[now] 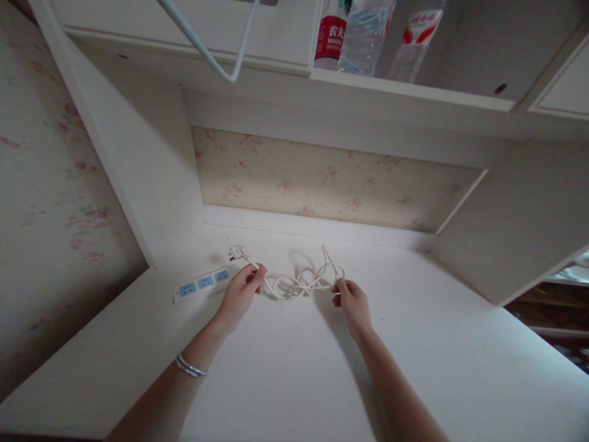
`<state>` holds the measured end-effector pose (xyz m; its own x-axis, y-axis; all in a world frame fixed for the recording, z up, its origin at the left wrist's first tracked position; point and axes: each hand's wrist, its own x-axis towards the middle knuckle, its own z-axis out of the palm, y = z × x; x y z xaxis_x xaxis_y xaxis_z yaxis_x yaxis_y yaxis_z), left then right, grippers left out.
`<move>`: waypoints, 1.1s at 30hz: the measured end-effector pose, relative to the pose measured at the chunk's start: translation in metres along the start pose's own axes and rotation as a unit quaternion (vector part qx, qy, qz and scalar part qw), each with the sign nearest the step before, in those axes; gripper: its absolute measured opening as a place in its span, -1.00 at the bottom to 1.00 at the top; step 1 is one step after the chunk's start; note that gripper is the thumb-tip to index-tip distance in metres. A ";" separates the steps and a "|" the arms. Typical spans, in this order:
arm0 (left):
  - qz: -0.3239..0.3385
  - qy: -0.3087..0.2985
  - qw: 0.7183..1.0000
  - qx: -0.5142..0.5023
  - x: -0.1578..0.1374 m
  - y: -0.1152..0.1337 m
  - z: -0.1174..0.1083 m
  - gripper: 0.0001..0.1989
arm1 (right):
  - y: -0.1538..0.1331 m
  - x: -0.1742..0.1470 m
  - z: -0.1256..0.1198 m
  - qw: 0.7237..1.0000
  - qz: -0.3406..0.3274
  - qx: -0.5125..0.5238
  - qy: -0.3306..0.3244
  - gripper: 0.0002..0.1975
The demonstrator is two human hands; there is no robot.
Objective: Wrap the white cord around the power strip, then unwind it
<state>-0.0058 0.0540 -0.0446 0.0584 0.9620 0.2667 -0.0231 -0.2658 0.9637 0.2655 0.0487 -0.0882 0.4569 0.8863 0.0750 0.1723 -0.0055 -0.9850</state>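
White cable [304, 287] is pinched in both hands [241, 290] [353, 303] — each curled nearly closed.

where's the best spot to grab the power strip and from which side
Probably pinch the power strip across its narrow width near the left end, coming from above: it lies flat and long, and the left hand crowds its right end.

A power strip [202, 284] lies on the white desk [285, 383].

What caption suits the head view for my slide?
Left hand and right hand hold a looped white cord near a power strip on a white desk.
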 end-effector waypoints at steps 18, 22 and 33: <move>0.080 -0.056 0.989 0.109 -0.009 -0.004 0.015 -0.83 | -0.015 -0.032 0.012 0.988 -0.115 -0.100 0.026 -0.33; 0.066 -0.046 0.994 0.070 -0.010 -0.003 0.016 -0.86 | -0.019 -0.047 0.022 0.953 -0.244 -0.174 -0.051 -0.60; 0.106 -0.068 0.990 0.066 -0.014 0.007 0.018 -0.85 | -0.018 -0.040 0.034 0.913 -0.270 -0.257 -0.165 -0.71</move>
<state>0.0114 0.0372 -0.0417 0.2010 0.8687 0.4527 0.0817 -0.4754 0.8760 0.2139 0.0291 -0.0787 -0.0888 0.9150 0.3936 0.7210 0.3317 -0.6084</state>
